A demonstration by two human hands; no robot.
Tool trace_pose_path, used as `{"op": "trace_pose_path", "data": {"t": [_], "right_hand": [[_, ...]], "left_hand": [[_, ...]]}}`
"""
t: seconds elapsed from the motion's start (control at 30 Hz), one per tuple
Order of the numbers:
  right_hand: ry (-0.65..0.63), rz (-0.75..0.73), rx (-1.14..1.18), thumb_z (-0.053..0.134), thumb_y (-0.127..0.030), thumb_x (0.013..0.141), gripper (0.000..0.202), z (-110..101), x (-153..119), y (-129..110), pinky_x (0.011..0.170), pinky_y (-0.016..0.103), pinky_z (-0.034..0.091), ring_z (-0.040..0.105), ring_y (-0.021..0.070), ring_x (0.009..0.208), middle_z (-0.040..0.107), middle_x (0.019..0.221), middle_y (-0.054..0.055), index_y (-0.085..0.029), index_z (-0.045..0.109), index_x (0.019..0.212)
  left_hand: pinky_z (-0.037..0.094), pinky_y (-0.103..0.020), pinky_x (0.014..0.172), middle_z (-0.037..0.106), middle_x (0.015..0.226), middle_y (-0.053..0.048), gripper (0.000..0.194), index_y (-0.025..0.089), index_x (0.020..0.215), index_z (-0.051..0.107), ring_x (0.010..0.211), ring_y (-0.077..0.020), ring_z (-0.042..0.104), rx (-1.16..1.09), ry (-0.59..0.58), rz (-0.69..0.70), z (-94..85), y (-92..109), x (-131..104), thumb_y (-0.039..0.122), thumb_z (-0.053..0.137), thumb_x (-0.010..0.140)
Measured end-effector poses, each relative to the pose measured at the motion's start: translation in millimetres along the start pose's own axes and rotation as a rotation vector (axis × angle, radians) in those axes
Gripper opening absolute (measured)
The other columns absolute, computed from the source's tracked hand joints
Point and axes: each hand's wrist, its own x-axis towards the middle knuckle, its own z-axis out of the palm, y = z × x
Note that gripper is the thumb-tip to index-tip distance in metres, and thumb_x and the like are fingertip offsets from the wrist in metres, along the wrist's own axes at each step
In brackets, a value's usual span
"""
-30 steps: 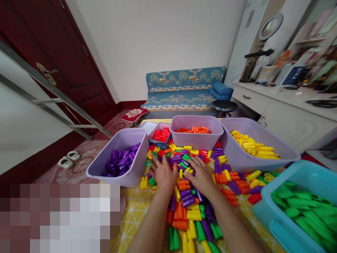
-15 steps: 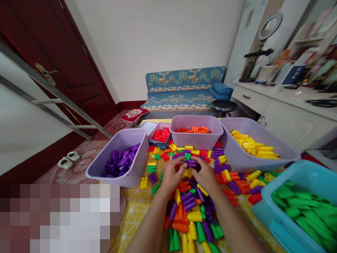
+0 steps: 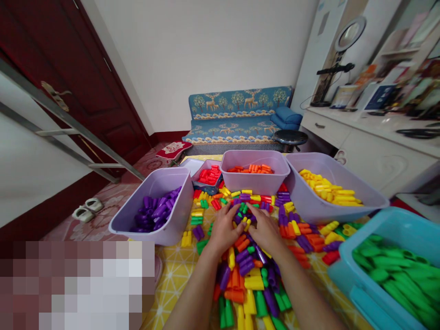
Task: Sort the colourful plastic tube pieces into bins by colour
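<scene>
My left hand reaches into a heap of plastic pieces, fingers stretched forward and thumb apart from them. Opposite it, my right hand has its fingers spread in the same way. Between the fingertips of both hands lies a green piece, with purple ones around it. A small yellow piece shows near my thumbs. Whether the fingers touch these pieces I cannot tell. Nearer my body, between my forearms, lie several purple pieces, orange pieces and green pieces.
Lilac tubs stand around the heap, with purple, orange and yellow pieces. A smaller tray holds red pieces. A teal tub of green pieces is at right. A yellow patterned cloth covers the table.
Half a second ago purple pieces were between my fingers and thumbs. Now my hands are slightly lower and a yellow piece shows between my thumbs. The view has shifted slightly.
</scene>
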Motion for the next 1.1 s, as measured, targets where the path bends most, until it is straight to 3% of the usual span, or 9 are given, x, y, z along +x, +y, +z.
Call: {"op": "trace_pose_path", "data": {"t": [0.13,0.23,0.37,0.47,0.63,0.77,0.9,1.0,1.1], "right_hand": [[-0.032,-0.048,0.186,0.049,-0.005,0.065,0.062,7,0,-2,0.097,0.038,0.044,0.058,0.0214,0.109,0.062,0.120,0.007,-0.022,0.056,0.124],[-0.026,-0.081,0.342,0.050,-0.007,0.066,0.055,8,1,-3,0.095,0.036,0.045,0.059,0.0197,0.107,0.065,0.116,0.006,-0.020,0.058,0.119],[-0.054,-0.074,0.442,0.055,-0.017,0.074,0.042,0,1,-13,0.088,0.034,0.048,0.062,0.0188,0.098,0.068,0.109,0.006,-0.020,0.060,0.115],[-0.056,-0.050,0.365,0.059,-0.031,0.078,0.036,-9,0,-22,0.084,0.033,0.049,0.063,0.0198,0.093,0.069,0.104,0.006,-0.019,0.062,0.112],[-0.009,-0.067,0.117,0.057,-0.034,0.081,0.022,-20,0,-26,0.078,0.033,0.047,0.063,0.0221,0.089,0.070,0.093,0.007,-0.019,0.067,0.094],[0.078,-0.003,0.235,0.055,-0.033,0.083,0.020,-32,0,-27,0.070,0.030,0.048,0.065,0.0198,0.077,0.071,0.081,0.005,-0.019,0.068,0.088],[0.378,0.060,0.598,0.059,-0.038,0.081,0.025,-51,-3,-43,0.068,0.029,0.050,0.065,0.0179,0.075,0.070,0.083,0.004,-0.018,0.066,0.095],[0.836,0.038,0.833,0.059,-0.038,0.082,0.024,-72,-7,-55,0.069,0.030,0.050,0.063,0.0157,0.073,0.067,0.081,0.001,-0.020,0.063,0.096],[1.233,-0.058,0.953,0.038,-0.046,0.091,0.030,-97,-13,-56,0.072,0.036,0.050,0.063,0.0188,0.084,0.064,0.092,0.004,-0.023,0.059,0.094]], "left_hand": [[0.036,-0.042,0.106,0.057,0.128,-0.009,0.058,0.022,0.127,0.054,0.121,-0.0249,0.050,-0.202,-0.013,0.081,-1.2,7,2,0.011,0.062,0.070],[0.038,-0.039,0.105,0.061,0.124,-0.007,0.054,0.021,0.123,0.058,0.118,-0.0228,0.053,-0.257,0.007,0.069,-2.8,9,3,0.007,0.060,0.070],[0.042,-0.037,0.101,0.064,0.120,-0.006,0.049,0.021,0.121,0.060,0.114,-0.0217,0.056,-0.266,0.052,0.065,-4.0,10,3,0.007,0.058,0.073],[0.045,-0.035,0.097,0.067,0.115,-0.006,0.051,0.023,0.122,0.059,0.108,-0.0209,0.060,-0.214,0.071,0.111,-5.1,13,2,0.005,0.055,0.074],[0.049,-0.031,0.082,0.070,0.097,-0.006,0.045,0.022,0.122,0.060,0.089,-0.0192,0.063,-0.080,0.023,0.198,-4.5,17,1,0.014,0.059,0.078],[0.046,-0.026,0.065,0.067,0.072,-0.002,0.040,0.019,0.121,0.061,0.065,-0.0154,0.058,-0.057,0.027,0.118,-1.1,14,0,0.028,0.061,0.081],[0.044,-0.024,0.061,0.065,0.068,-0.001,0.032,0.019,0.111,0.067,0.061,-0.0140,0.056,-0.066,0.041,0.075,0.6,10,0,0.031,0.061,0.082],[0.044,-0.024,0.062,0.066,0.068,-0.002,0.027,0.019,0.107,0.069,0.062,-0.0141,0.058,-0.085,0.021,0.084,0.7,10,0,0.029,0.060,0.083],[0.045,-0.024,0.062,0.067,0.070,-0.003,0.027,0.018,0.107,0.069,0.063,-0.0143,0.059,-0.099,-0.005,0.080,1.0,11,0,0.026,0.058,0.084]]}}
